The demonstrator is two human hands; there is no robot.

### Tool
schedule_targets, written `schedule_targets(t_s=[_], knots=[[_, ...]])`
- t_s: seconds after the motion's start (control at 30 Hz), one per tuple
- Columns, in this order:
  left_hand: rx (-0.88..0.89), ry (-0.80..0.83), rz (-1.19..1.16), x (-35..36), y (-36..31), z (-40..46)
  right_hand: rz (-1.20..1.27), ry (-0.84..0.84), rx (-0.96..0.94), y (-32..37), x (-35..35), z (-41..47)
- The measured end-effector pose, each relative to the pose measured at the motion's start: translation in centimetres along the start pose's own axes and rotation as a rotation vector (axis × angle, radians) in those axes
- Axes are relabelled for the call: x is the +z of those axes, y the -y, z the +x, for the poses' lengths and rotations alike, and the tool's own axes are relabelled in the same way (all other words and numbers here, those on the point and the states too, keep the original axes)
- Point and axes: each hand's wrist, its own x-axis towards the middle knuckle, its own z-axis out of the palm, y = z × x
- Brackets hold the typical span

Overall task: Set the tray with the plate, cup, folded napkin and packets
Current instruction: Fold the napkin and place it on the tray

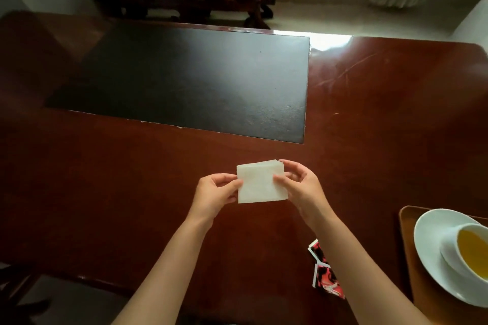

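- Dark red wooden table point(132, 179) fills the view, with a black inset pad point(198, 82) on its far half.
- Left hand point(215, 194) pinches the left edge of the white folded napkin point(260, 182), fingers curled closed on it.
- Right hand point(301, 183) grips the napkin's right edge between thumb and fingertips.
- Napkin is held above the table centre.
- Red packets point(326, 270) lie on the table near the right forearm.
- Brown tray point(408, 240) at the near right carries the white plate point(427, 240); the cup point(470, 250) of yellow liquid sits on the plate.
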Motion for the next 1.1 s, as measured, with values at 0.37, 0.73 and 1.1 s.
schedule_targets(t_s=[0.37, 0.73, 1.1], knots=[[0.056, 0.280, -0.057, 3.0, -0.7, -6.1, 0.185, -0.106, 0.028, 1.0, -4.1, -9.9], [0.083, 0.597, 0.090, 10.4, 2.7, -14.2, 0.217, -0.449, -0.009, -3.7, -10.4, -23.6], [0.154, 0.544, 0.102, 22.1, 2.8, -20.5, 0.220, -0.411, -0.023, -3.1, -23.5, -27.9]])
